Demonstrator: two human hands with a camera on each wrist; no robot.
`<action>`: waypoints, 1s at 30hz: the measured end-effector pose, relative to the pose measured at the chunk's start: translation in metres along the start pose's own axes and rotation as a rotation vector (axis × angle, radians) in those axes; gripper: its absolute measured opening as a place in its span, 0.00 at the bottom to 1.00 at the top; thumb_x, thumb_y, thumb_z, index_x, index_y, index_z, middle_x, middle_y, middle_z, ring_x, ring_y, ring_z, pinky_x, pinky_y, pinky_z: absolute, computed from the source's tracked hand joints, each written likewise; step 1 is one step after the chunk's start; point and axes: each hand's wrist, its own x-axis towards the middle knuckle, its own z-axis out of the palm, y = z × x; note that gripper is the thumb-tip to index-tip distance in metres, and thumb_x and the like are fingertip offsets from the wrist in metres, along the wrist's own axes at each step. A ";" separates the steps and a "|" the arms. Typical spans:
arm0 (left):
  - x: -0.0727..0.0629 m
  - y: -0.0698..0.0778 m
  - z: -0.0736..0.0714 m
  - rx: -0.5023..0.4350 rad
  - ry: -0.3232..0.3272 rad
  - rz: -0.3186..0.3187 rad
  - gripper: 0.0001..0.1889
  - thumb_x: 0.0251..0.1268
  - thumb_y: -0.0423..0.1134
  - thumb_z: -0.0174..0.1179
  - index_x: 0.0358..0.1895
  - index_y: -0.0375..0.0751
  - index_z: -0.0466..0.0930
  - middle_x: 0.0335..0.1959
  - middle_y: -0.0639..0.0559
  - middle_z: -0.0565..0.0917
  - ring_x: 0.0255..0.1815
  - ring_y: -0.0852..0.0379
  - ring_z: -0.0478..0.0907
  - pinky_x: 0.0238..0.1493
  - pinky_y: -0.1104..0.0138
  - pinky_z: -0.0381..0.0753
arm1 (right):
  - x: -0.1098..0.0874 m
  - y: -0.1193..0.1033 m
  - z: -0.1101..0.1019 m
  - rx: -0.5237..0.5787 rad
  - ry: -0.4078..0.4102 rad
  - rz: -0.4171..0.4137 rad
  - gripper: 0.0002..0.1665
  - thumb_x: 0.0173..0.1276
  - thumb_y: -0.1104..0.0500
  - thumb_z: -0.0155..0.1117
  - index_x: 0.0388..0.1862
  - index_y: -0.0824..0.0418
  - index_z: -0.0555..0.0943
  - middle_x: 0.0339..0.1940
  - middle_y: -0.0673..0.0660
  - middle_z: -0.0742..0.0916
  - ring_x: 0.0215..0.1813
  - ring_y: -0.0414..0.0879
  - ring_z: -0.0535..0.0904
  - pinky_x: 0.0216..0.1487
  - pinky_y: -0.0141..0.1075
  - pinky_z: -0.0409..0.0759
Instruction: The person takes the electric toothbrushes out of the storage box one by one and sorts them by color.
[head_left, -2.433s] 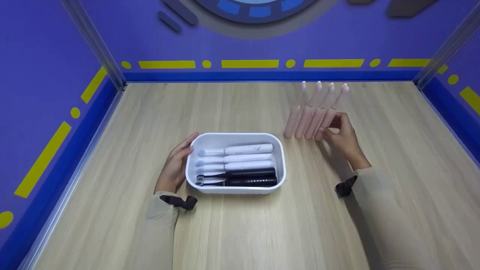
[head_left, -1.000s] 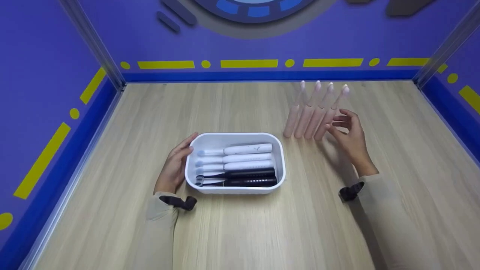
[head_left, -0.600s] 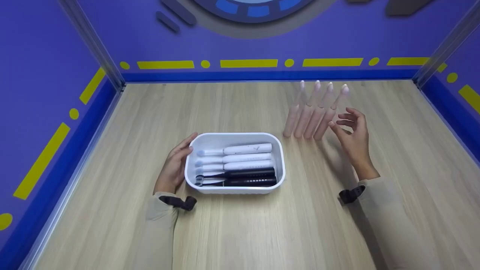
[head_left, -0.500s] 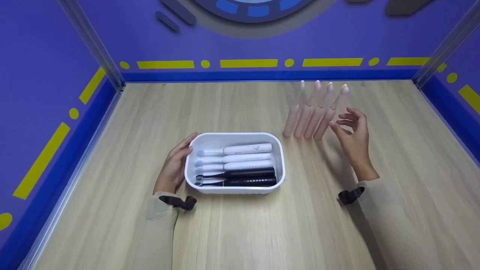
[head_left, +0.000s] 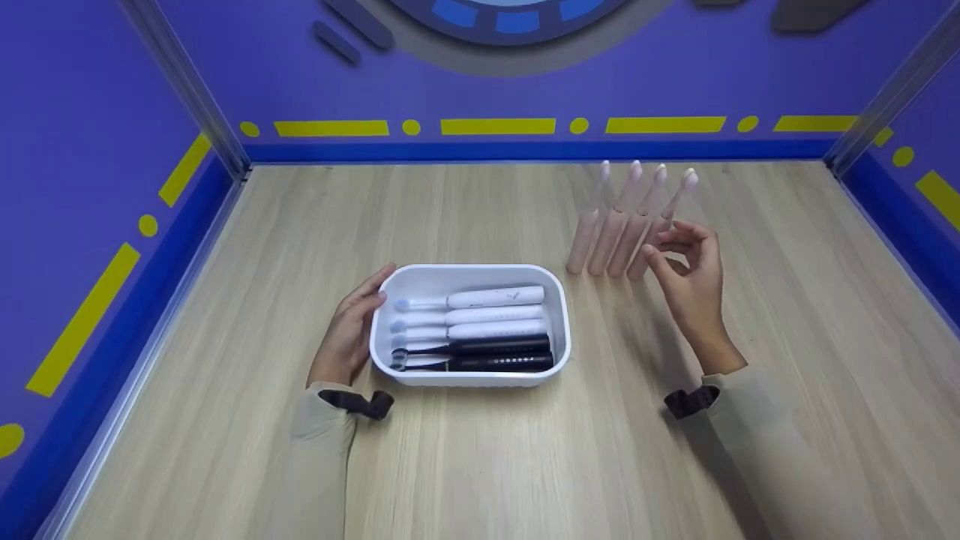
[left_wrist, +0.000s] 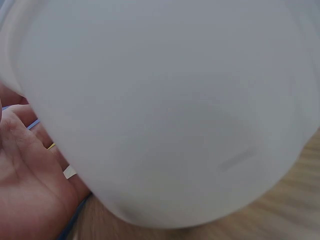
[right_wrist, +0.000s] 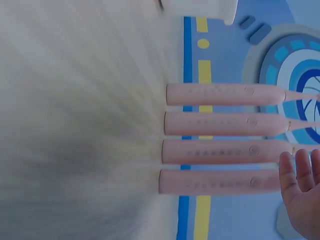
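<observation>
With the thumb over its rim, my left hand point(head_left: 346, 334) grips the left end of a white plastic bin point(head_left: 480, 380). White electric toothbrushes point(head_left: 496, 298) and black ones point(head_left: 501, 346) lie on their sides in it, heads to the left. Several pink electric toothbrushes point(head_left: 585, 240) stand upright in a row to the bin's right. My right hand point(head_left: 691, 289) is beside the rightmost pink toothbrush point(head_left: 638, 268). Its thumb and fingers are apart, and they overlap the handle in the head view. The right wrist view shows fingers point(right_wrist: 302, 172) extended across the handle's upper end.
The wooden tabletop point(head_left: 480, 457) runs back to a blue wall point(head_left: 480, 97) with yellow marks. Another blue wall panel point(head_left: 82, 210) stands along the left side. In the right wrist view, the bin's end point(right_wrist: 197, 7) shows beyond the pink row.
My right hand drew away to the right from the rightmost pink toothbrush, then came back left beside it. The pink row stays standing; my left hand and the bin stay put.
</observation>
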 end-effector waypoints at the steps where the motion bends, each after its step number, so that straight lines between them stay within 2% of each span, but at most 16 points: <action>1: 0.000 0.000 0.000 0.002 -0.002 -0.001 0.26 0.72 0.27 0.40 0.73 0.32 0.56 0.76 0.46 0.59 0.76 0.55 0.55 0.77 0.62 0.52 | 0.000 -0.002 0.002 0.001 -0.010 -0.004 0.27 0.62 0.71 0.64 0.59 0.68 0.68 0.46 0.53 0.78 0.47 0.45 0.78 0.43 0.24 0.79; 5: 0.000 0.000 0.000 -0.002 -0.008 -0.005 0.26 0.72 0.27 0.40 0.73 0.33 0.56 0.76 0.47 0.59 0.76 0.55 0.54 0.77 0.64 0.52 | -0.002 -0.009 0.008 0.008 -0.049 -0.023 0.26 0.62 0.71 0.64 0.58 0.69 0.69 0.45 0.53 0.79 0.47 0.42 0.78 0.44 0.24 0.79; 13: 0.000 0.001 0.001 0.007 0.000 -0.006 0.26 0.72 0.27 0.40 0.73 0.32 0.56 0.76 0.46 0.58 0.77 0.56 0.53 0.77 0.64 0.51 | -0.004 -0.016 0.019 0.019 -0.181 -0.077 0.26 0.62 0.74 0.63 0.59 0.73 0.68 0.46 0.59 0.79 0.47 0.43 0.79 0.46 0.26 0.80; 22: 0.000 0.000 0.000 0.033 -0.002 -0.003 0.26 0.73 0.27 0.39 0.73 0.32 0.56 0.75 0.46 0.59 0.76 0.54 0.54 0.77 0.62 0.51 | -0.002 -0.025 0.036 0.017 -0.264 -0.048 0.26 0.62 0.72 0.63 0.59 0.74 0.69 0.47 0.68 0.80 0.47 0.42 0.79 0.48 0.27 0.80; 30: 0.001 0.001 0.000 0.030 0.000 -0.008 0.26 0.73 0.27 0.39 0.73 0.32 0.56 0.75 0.46 0.59 0.76 0.55 0.54 0.77 0.62 0.51 | 0.001 -0.035 0.049 0.005 -0.314 -0.006 0.28 0.60 0.71 0.66 0.59 0.73 0.70 0.49 0.65 0.81 0.49 0.48 0.79 0.49 0.26 0.80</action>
